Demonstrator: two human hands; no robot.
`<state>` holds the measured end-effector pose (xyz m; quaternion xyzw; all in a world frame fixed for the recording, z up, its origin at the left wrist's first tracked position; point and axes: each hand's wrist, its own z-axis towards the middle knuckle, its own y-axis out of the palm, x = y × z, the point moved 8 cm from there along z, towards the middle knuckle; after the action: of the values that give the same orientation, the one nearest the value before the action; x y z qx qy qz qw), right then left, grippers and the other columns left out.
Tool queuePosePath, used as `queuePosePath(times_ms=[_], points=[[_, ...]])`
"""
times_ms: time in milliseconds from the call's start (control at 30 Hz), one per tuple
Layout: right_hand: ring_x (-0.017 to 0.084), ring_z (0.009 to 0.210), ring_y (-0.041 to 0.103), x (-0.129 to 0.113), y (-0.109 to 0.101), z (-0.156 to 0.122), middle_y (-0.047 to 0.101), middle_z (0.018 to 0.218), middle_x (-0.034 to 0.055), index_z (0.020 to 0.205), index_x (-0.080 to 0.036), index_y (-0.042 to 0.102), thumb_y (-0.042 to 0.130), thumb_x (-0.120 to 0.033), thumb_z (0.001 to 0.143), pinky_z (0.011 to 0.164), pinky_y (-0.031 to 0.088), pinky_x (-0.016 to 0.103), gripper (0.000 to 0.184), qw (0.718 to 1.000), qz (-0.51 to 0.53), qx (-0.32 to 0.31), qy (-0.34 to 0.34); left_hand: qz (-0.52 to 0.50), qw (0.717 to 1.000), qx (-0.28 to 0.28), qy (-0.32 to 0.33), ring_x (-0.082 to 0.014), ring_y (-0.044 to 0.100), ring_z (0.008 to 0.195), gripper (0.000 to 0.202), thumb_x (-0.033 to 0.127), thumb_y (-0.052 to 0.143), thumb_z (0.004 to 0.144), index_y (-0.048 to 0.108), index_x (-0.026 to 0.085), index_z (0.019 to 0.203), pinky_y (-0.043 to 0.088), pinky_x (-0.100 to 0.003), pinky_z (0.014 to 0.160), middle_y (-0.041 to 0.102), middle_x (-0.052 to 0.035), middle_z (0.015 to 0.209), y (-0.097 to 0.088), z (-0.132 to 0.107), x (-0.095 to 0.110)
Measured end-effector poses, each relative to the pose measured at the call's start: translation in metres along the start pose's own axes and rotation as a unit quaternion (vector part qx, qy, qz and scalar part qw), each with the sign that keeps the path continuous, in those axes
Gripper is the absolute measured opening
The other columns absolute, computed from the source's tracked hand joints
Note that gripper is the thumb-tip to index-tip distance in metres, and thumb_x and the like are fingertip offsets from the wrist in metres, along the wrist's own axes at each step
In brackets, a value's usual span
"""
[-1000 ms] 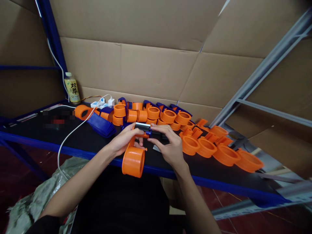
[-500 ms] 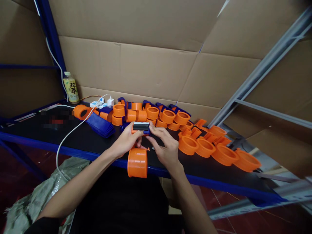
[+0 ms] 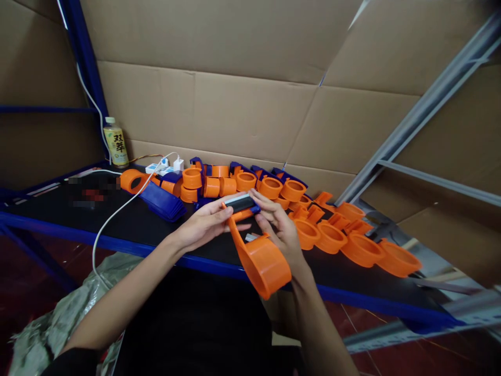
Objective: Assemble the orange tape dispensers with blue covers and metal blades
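Observation:
An orange tape dispenser (image 3: 270, 263) is held between both hands above the shelf's front edge. Its ring hangs down toward me, tilted to the right, and its head with a black roller and a pale toothed strip faces up. My left hand (image 3: 207, 222) grips the left end of the head, thumb on its orange side. At the right end, by a small dark-blue part, the fingers of my right hand (image 3: 279, 224) close around the head. Below the head, a small silvery piece (image 3: 251, 237) shows on the black shelf top.
Rows of orange dispenser bodies (image 3: 362, 248) stand to the right, with more orange rings (image 3: 270, 186) and blue parts behind. Flat blue pieces (image 3: 162, 201) lie on the left, near a white cable (image 3: 117, 211), a power strip (image 3: 156, 168) and a drink bottle (image 3: 116, 143). Cardboard (image 3: 235, 104) lines the back.
The tape dispenser has turned in my hands: its ring has swung right and its open side now shows. Both hands have shifted slightly to the right.

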<state>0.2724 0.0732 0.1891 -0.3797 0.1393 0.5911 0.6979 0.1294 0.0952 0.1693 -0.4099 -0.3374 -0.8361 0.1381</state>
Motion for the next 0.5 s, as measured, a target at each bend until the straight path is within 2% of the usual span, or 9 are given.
queuePosePath(times_ms=[100, 167, 267, 333, 433, 500], points=[[0.024, 0.142, 0.052, -0.013, -0.003, 0.000, 0.052, 0.156, 0.0034, 0.136, -0.033, 0.064, 0.057, -0.030, 0.102, 0.119, 0.044, 0.047, 0.035, 0.999, -0.018, -0.039, 0.008, 0.015, 1.000, 0.019, 0.016, -0.0377, 0.063, 0.125, 0.051, 0.041, 0.084, 0.080, 0.072, 0.014, 0.122, 0.050, -0.054, 0.107, 0.065, -0.0191, 0.136, -0.007, 0.003, -0.003], [0.024, 0.143, 0.051, -0.024, -0.008, 0.000, 0.057, 0.152, 0.0035, 0.129, -0.032, 0.069, 0.058, -0.030, 0.102, 0.122, 0.039, 0.048, 0.030, 0.997, -0.062, -0.037, -0.003, 0.022, 0.999, 0.039, 0.027, -0.0363, 0.067, 0.117, 0.056, 0.047, 0.086, 0.075, 0.074, 0.012, 0.117, 0.054, -0.052, 0.103, 0.069, -0.0193, 0.127, -0.013, 0.004, -0.003], [0.023, 0.138, 0.055, -0.041, -0.016, -0.003, 0.064, 0.144, 0.0034, 0.121, -0.031, 0.074, 0.054, -0.031, 0.104, 0.120, 0.040, 0.048, 0.027, 0.992, -0.125, -0.025, -0.012, 0.040, 0.995, 0.085, 0.045, -0.0286, 0.072, 0.099, 0.052, 0.044, 0.089, 0.071, 0.076, 0.012, 0.110, 0.059, -0.048, 0.094, 0.074, -0.0148, 0.112, -0.022, 0.004, 0.001], [0.022, 0.130, 0.061, -0.051, -0.009, -0.008, 0.069, 0.136, 0.0031, 0.122, -0.031, 0.073, 0.054, -0.032, 0.104, 0.114, 0.047, 0.046, 0.027, 0.988, -0.140, -0.058, -0.009, 0.055, 0.989, 0.124, 0.056, -0.0221, 0.072, 0.086, 0.046, 0.040, 0.090, 0.071, 0.077, 0.013, 0.106, 0.061, -0.041, 0.088, 0.074, -0.0099, 0.100, -0.028, 0.002, 0.006], [0.023, 0.123, 0.063, -0.061, 0.014, -0.018, 0.070, 0.131, 0.0033, 0.125, -0.029, 0.070, 0.069, -0.036, 0.095, 0.106, 0.053, 0.043, 0.031, 0.976, -0.178, -0.126, -0.007, 0.072, 0.978, 0.181, 0.078, -0.0158, 0.070, 0.075, 0.037, 0.038, 0.089, 0.073, 0.076, 0.013, 0.096, 0.060, -0.029, 0.078, 0.070, -0.0041, 0.083, -0.036, -0.002, 0.014], [0.024, 0.120, 0.063, -0.064, 0.025, -0.021, 0.071, 0.129, 0.0045, 0.124, -0.026, 0.070, 0.073, -0.034, 0.092, 0.102, 0.054, 0.043, 0.033, 0.969, -0.215, -0.121, -0.017, 0.080, 0.972, 0.204, 0.083, -0.0138, 0.068, 0.071, 0.035, 0.039, 0.088, 0.073, 0.075, 0.012, 0.091, 0.057, -0.024, 0.071, 0.067, -0.0020, 0.076, -0.040, -0.004, 0.016]])
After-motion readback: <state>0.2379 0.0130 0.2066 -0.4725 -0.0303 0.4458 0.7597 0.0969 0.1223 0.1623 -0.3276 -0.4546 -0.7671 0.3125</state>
